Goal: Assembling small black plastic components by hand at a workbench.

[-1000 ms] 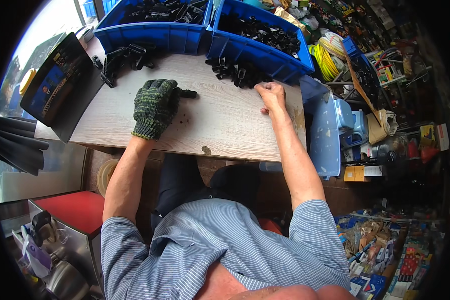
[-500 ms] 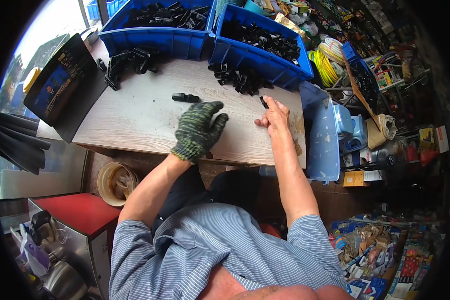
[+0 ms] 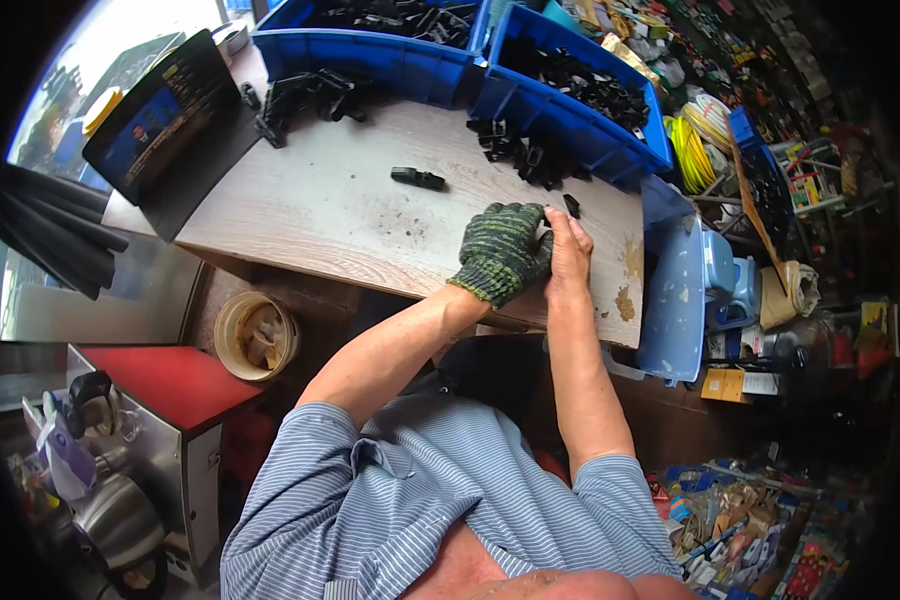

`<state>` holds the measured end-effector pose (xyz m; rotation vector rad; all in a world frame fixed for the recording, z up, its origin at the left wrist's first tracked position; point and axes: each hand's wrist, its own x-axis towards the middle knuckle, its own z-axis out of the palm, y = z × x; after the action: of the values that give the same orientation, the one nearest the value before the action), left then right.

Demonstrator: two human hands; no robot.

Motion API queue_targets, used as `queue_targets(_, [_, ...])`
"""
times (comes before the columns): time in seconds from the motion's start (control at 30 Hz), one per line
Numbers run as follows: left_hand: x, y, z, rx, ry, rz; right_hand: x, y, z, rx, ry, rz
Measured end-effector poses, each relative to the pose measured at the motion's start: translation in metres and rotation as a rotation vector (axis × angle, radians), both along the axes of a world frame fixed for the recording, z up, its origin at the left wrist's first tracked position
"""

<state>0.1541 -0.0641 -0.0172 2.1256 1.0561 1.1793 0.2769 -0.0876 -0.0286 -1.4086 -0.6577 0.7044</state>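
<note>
My left hand (image 3: 503, 250), in a green and black knitted glove, meets my bare right hand (image 3: 568, 252) over the front right of the table. The gloved fingers curl in against the right hand's fingers and thumb. Whatever lies between the two hands is hidden. Just beyond my right fingertips is a small black plastic piece (image 3: 571, 206), seemingly lying on the tabletop. A longer black plastic part (image 3: 418, 179) rests alone near the table's middle.
Two blue crates (image 3: 390, 58) (image 3: 570, 120) of black parts stand along the back, with loose piles of black parts (image 3: 320, 95) (image 3: 525, 155) before them. A dark screen (image 3: 160, 120) stands at left, a pale blue bin (image 3: 672, 300) at right, a bucket (image 3: 257, 335) below.
My left hand has moved right, from over the table's middle to my right hand. The right hand has drawn its fingers in toward the glove. The view has shifted, too.
</note>
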Motion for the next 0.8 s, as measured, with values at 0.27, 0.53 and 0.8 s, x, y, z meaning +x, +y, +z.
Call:
queue_targets(0.27, [-0.011, -0.002, 0.009, -0.141, 0.097, -0.067, -0.004, -0.007, 0.009, -0.023, 0.087, 0.064])
queue_targets(0.53, [-0.001, -0.005, 0.003, -0.055, 0.173, -0.019, -0.001, -0.003, 0.003, -0.008, 0.092, 0.04])
queue_targets(0.8, [-0.007, -0.004, 0.004, -0.065, 0.157, 0.026, -0.013, -0.004, 0.009, 0.036, 0.089, 0.062])
